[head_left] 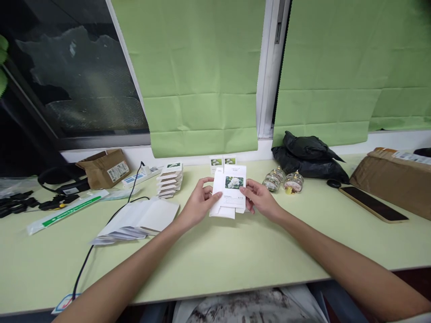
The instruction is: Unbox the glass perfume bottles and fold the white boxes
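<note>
A white flat-folded carton [232,197] with a white flower picture is held up over the table, its flaps spread at top and bottom. My left hand [199,201] pinches its left edge, thumb on the front. On the right edge, my right hand [261,197] grips it the same way. Behind the carton, two small white boxes [216,162] with matching pictures stand by the wall. To the left is a stack of white cartons [170,181] with open ends. Nearer me lies a fanned pile of white paper sheets or flat cartons [141,217].
Several round clear containers with gold tops [292,181] stand right of my hands, before black plastic bags [308,157]. A phone [373,204] and a cardboard box [393,179] are farther right. On the left, a black cable [88,255] crosses the table [215,264] near an open brown box [104,169].
</note>
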A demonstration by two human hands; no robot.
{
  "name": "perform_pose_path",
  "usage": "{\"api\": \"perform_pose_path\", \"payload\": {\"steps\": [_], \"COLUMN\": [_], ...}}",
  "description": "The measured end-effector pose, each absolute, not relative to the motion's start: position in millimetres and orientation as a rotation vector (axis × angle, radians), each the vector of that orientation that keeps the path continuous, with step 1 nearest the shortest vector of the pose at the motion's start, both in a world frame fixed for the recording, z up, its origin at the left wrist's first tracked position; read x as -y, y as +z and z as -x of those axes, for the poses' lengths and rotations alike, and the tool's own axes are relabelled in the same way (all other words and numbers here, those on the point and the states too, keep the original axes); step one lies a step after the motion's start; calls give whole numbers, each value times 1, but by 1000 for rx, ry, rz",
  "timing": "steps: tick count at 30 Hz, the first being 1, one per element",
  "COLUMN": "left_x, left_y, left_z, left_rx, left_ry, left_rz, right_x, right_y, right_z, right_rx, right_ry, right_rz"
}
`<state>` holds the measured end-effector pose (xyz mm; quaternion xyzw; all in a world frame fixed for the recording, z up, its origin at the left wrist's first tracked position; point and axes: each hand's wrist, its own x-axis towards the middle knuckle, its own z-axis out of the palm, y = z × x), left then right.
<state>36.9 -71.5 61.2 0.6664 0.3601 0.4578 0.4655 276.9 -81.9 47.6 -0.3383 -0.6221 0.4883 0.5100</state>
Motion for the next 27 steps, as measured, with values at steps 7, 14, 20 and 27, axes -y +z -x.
{"api": "perform_pose_path", "payload": {"steps": [7, 14, 20, 27], "left_x": [62, -17, -60, -64], "left_y": [106, 168, 150, 128], "left_z": [-18, 84, 140, 148], "left_rx": [-946, -1450, -1649, -1635], "left_ry": [1307, 1351, 1232, 1179], "left_rz": [-1826, -1883, -1730, -1764], "right_x": [82, 82, 85, 83], "right_y": [47, 46, 45, 43], "right_z": [-278, -278, -277, -281], "right_rx": [1461, 1508, 1587, 1641], "right_ry": [1181, 1139, 1092, 979], "right_rz": [841, 871, 895, 919]}}
